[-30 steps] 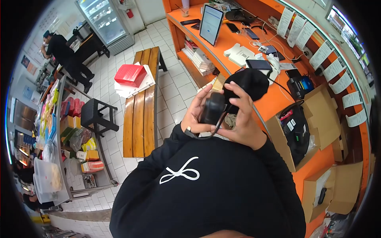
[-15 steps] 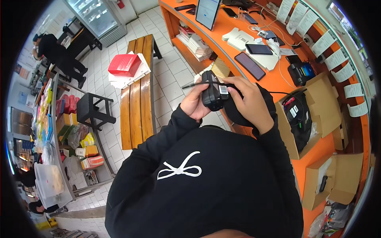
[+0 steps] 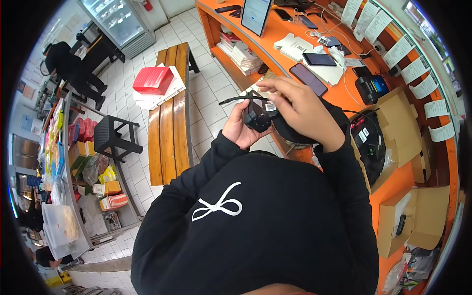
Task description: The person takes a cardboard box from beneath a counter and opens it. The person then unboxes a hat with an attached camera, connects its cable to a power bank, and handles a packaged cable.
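A black boxy device with a white barcode label rests in my left hand, whose fingers and thumb close around its near and left sides. A thin black cable crosses its top, the free end pointing left. My right hand arches over the device's right side, fingers bent and fingertips near its far upper edge. Exactly what these fingertips press is hard to see. Below the right hand hangs a rounded black fabric-like piece, partly covered by the hand and sleeve.
To the right, the orange counter bears an open cardboard box with black gear, a smaller box, phones and a tablet. A wooden bench holds a red box. A person stands far left near a stool.
My right hand has risen and shifted left over the device, its fingers now more bent. The device has tipped slightly, and the cable end has moved left.
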Demonstrator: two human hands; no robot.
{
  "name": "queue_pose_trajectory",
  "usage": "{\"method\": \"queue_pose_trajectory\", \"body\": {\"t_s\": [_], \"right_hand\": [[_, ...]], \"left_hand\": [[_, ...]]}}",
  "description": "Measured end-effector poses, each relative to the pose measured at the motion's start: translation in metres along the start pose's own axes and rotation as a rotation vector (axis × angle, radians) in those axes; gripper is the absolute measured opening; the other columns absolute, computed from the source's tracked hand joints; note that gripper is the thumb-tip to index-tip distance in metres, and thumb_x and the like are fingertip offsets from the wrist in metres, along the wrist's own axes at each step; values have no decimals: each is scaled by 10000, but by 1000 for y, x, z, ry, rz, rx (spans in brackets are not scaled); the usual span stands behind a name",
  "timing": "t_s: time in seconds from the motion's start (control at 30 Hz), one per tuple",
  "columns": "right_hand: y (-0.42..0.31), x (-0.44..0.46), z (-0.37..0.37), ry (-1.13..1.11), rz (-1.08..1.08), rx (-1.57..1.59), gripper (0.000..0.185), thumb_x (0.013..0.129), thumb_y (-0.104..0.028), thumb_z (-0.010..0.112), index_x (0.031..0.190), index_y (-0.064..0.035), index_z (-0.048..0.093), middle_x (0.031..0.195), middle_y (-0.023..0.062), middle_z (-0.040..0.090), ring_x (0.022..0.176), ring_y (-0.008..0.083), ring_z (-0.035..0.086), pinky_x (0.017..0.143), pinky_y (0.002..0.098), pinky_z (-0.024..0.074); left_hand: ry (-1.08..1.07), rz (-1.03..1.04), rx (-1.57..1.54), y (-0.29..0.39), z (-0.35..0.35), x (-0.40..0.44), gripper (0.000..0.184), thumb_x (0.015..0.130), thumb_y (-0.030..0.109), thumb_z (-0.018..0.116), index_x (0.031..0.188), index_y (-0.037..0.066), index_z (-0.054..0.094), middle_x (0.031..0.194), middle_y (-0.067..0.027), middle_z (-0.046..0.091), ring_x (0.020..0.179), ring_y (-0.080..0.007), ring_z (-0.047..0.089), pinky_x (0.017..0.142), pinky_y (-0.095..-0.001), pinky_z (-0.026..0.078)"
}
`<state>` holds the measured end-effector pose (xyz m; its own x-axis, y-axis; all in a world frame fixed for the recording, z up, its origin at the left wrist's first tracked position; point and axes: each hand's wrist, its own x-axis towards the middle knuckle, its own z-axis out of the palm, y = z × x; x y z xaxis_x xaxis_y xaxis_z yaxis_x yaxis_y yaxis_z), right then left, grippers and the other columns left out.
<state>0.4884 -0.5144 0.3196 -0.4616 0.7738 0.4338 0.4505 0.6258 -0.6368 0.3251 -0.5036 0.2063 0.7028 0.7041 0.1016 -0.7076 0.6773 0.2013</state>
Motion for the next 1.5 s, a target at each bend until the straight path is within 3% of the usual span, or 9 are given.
{"method": "queue_pose_trajectory", "body": {"t_s": [0.1,0.13,0.3,0.37,0.53,0.9,0.97,1.13,1.5], "right_hand": [[-8,0,-3,-98,-112,-201,624,692,-210,701,1225,-37,425,1196,159,465,1083,305,472,908,359,375],[-2,-2,-3,-155,-122,-226,916,588,-291,777,1320,-50,282,1249,186,398,1132,345,412,966,392,312],[11,-8,4,-241,-29,-49,1198,472,-320,840,1371,-32,102,1295,240,325,1190,381,349,986,407,287],[10,-17,1,-234,-33,-45,1228,446,-299,857,1373,-30,98,1310,224,308,1208,346,345,997,394,285],[18,-52,-14,-101,41,130,1157,485,-211,848,1368,-24,123,1298,174,323,1212,269,353,992,357,302],[34,-91,-64,192,-256,69,976,436,-175,834,1211,-155,241,1229,243,334,1111,370,386,882,447,351],[40,-95,-75,201,-267,68,957,435,-182,837,1194,-156,253,1227,248,334,1104,371,394,871,448,360],[51,-110,-104,201,-275,-9,916,433,-203,845,1150,-160,277,1221,263,333,1085,382,413,834,447,392],[79,-138,-134,286,-182,-59,803,458,-152,795,1103,-111,319,1237,216,322,1121,380,381,907,452,356]], "left_hand": [[128,104,128,-3,25,-4,388,878,287,409,1154,17,457,1081,-149,556,976,-271,556,870,-436,436],[161,145,209,-4,24,-3,399,876,288,411,1167,16,447,1097,-149,548,984,-271,551,882,-430,433],[47,245,406,-8,21,2,586,788,23,494,1296,108,216,1171,-116,438,1093,-233,480,937,-369,406],[7,283,637,-13,22,5,597,783,82,513,1298,107,211,1221,-121,392,1139,-255,444,943,-388,403],[-53,170,736,-24,36,17,771,680,104,583,1326,122,161,1266,-126,330,1179,-257,392,975,-377,352],[-107,83,955,-61,72,70,893,580,138,668,1299,97,140,1199,-94,342,1125,-204,378,946,-326,314],[-184,48,999,-65,75,79,844,648,143,641,1309,73,121,1236,-101,276,1183,-201,291,988,-325,224],[-269,115,1217,-80,83,108,883,573,161,671,1277,90,143,1206,-128,343,1150,-226,354,965,-350,276],[-166,76,945,-126,69,156,809,633,139,641,1274,92,150,1155,-105,371,1086,-182,379,932,-311,295]]}}
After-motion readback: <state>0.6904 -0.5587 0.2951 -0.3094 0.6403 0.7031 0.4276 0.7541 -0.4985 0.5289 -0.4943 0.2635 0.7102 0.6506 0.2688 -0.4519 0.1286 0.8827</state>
